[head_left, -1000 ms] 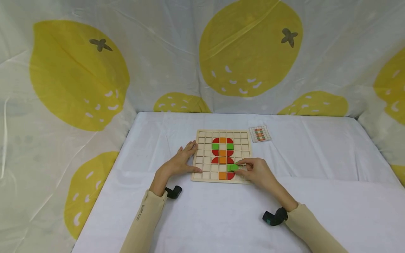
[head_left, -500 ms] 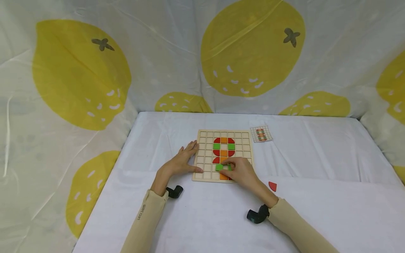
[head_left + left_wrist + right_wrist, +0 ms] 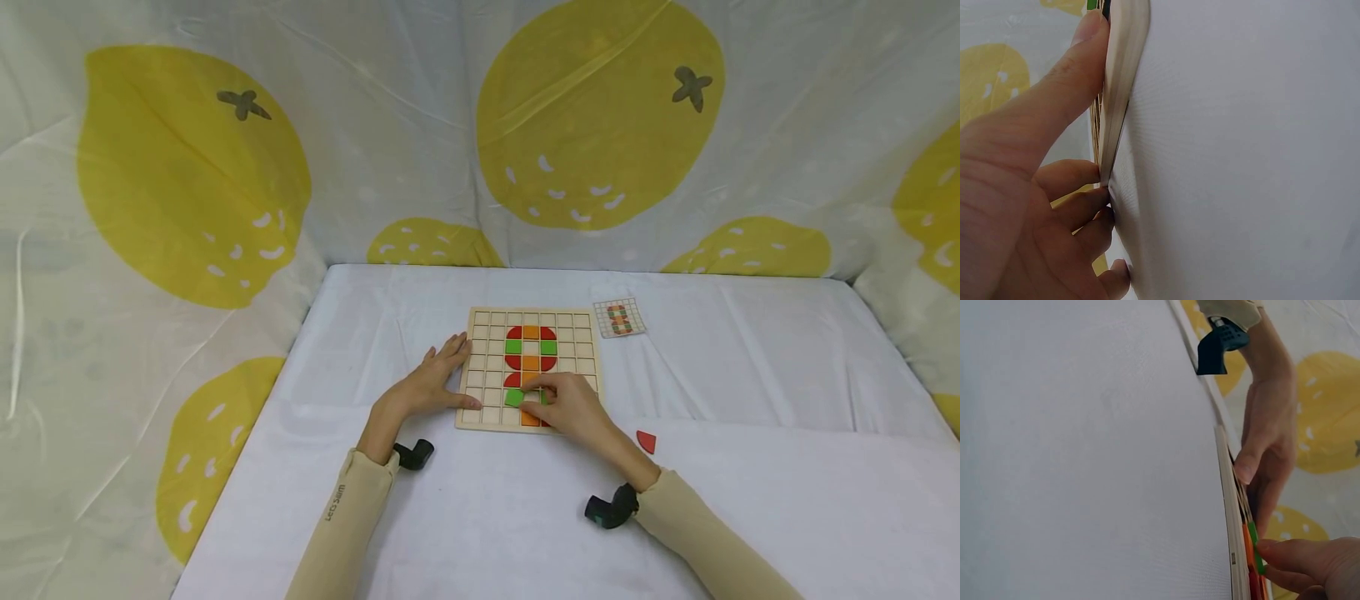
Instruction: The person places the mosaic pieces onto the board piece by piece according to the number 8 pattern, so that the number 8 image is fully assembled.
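A wooden grid board (image 3: pixel 480 350) lies on the white cloth, with red, orange and green tiles set in its middle columns. My right hand (image 3: pixel 573 408) is over the lower part of the board and pinches a green square tile (image 3: pixel 514 397) between thumb and finger. That tile sits slightly turned over a cell left of the orange column. In the right wrist view, the thumb tip meets the edge of the green tile (image 3: pixel 1255 544). My left hand (image 3: pixel 427 385) rests on the board's left edge, thumb on top, fingers along the side. My right hand hides some lower tiles.
A red quarter-circle tile (image 3: pixel 646 442) lies on the cloth right of the board. Beyond the board's upper right corner is a small pattern card (image 3: pixel 619 318). A lemon-print curtain (image 3: pixel 397 133) hangs behind the table.
My right hand has moved left with the green tile and lowered it onto the board, leaving another green tile behind. The red tile on the cloth has come into view. My left hand stays put.
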A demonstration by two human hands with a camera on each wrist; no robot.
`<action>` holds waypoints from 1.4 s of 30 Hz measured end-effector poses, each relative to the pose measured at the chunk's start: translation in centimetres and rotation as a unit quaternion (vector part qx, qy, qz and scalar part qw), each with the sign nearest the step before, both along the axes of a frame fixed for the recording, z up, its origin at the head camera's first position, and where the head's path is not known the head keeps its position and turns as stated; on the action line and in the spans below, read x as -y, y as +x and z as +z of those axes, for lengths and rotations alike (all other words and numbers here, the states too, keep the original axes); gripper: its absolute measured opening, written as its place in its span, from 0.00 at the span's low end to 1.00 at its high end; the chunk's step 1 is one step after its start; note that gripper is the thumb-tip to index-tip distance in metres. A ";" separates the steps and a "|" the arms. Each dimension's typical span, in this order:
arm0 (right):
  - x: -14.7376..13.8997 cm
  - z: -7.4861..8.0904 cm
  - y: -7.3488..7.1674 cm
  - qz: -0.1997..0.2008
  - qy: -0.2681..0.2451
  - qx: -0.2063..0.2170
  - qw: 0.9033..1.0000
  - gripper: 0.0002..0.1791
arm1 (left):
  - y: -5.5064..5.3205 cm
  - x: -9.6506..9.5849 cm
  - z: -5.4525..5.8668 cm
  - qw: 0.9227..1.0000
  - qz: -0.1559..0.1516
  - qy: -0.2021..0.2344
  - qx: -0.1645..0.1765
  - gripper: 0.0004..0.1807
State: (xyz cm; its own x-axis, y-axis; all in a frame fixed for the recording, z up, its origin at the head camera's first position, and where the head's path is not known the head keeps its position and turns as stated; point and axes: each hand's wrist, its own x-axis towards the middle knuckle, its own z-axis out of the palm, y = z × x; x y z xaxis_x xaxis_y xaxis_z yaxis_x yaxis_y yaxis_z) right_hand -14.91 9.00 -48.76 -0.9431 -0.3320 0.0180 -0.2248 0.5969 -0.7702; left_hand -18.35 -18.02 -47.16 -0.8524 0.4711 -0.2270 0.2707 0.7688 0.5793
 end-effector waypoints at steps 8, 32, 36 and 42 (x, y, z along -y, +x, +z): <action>0.5 -0.1 -0.1 0.002 0.007 -0.013 1.000 0.12 | -0.1 0.1 -0.1 1.000 -0.003 -0.002 -0.002 0.63; -6.7 1.3 0.9 -0.018 0.010 0.025 0.999 0.10 | -0.1 -0.2 0.3 1.000 -0.001 0.010 0.008 0.62; -10.3 1.1 1.7 -0.029 0.027 0.020 0.999 0.11 | -0.1 -0.1 0.1 1.000 0.001 0.008 0.009 0.62; -15.0 1.5 3.0 -0.024 0.032 0.051 0.998 0.16 | 0.0 0.0 -0.1 1.000 0.005 0.014 0.008 0.62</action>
